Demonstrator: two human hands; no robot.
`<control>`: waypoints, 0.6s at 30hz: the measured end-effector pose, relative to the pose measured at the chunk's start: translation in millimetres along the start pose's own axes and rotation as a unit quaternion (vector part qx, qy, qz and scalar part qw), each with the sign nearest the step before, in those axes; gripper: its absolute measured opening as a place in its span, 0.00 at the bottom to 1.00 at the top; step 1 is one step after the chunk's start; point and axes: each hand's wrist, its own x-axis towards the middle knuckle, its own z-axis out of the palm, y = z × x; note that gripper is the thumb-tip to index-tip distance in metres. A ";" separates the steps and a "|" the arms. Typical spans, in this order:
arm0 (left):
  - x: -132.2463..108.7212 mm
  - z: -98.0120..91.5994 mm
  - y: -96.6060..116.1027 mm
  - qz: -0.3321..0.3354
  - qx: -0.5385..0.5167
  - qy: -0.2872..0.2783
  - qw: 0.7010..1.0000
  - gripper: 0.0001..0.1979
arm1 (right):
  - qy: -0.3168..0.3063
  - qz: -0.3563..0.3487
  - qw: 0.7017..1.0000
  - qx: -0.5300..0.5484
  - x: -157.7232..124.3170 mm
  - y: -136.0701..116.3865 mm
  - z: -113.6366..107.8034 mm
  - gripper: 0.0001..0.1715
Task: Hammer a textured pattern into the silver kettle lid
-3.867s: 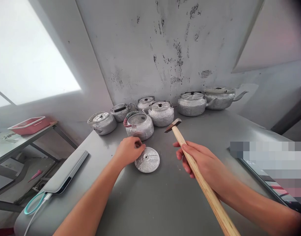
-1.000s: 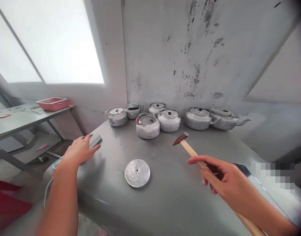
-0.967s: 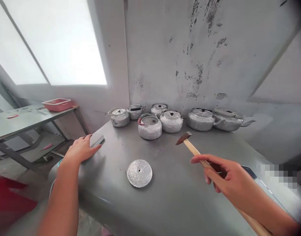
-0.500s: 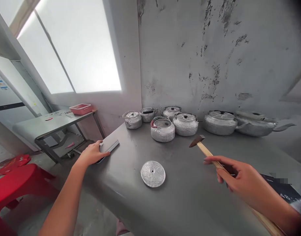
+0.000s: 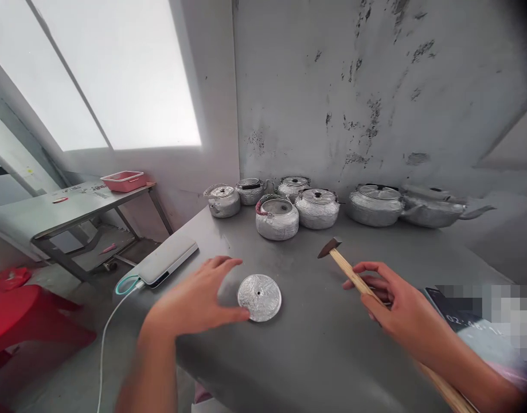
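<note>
A round silver kettle lid (image 5: 259, 296) with a small hole in its middle lies flat on the grey table (image 5: 315, 350). My left hand (image 5: 198, 298) hovers just left of the lid, fingers spread, thumb tip almost at its rim. My right hand (image 5: 401, 310) grips the wooden handle of a small hammer (image 5: 338, 259), whose dark metal head points up and left. A lidless silver kettle (image 5: 277, 218) with a red-wrapped handle stands behind the lid.
Several more silver kettles (image 5: 375, 203) line the wall at the back. A white power bank (image 5: 166, 261) with a cable sits at the table's left edge. A phone (image 5: 455, 312) lies at the right. A second table with a pink tray (image 5: 123, 180) and a red stool (image 5: 26, 318) stand to the left.
My left hand has left the power bank and moved right to the lid. The hammer hand has stayed nearly still. The view has shifted.
</note>
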 end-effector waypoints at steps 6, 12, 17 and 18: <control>36.2 54.0 42.2 0.072 0.025 -0.038 0.996 0.39 | -0.045 0.016 0.998 0.043 -7.6 -4.4 2.8 0.28; 78.7 48.7 55.0 0.164 0.051 -0.074 0.982 0.42 | -0.097 0.050 0.990 0.091 -15.1 -4.4 14.2 0.28; 100.5 36.3 65.8 0.202 0.092 -0.126 0.967 0.33 | -0.126 0.061 0.984 0.111 -20.5 -8.9 18.3 0.23; 104.4 33.2 66.8 0.217 0.094 -0.142 0.961 0.27 | -0.132 0.063 0.983 0.114 -21.4 -11.1 18.1 0.22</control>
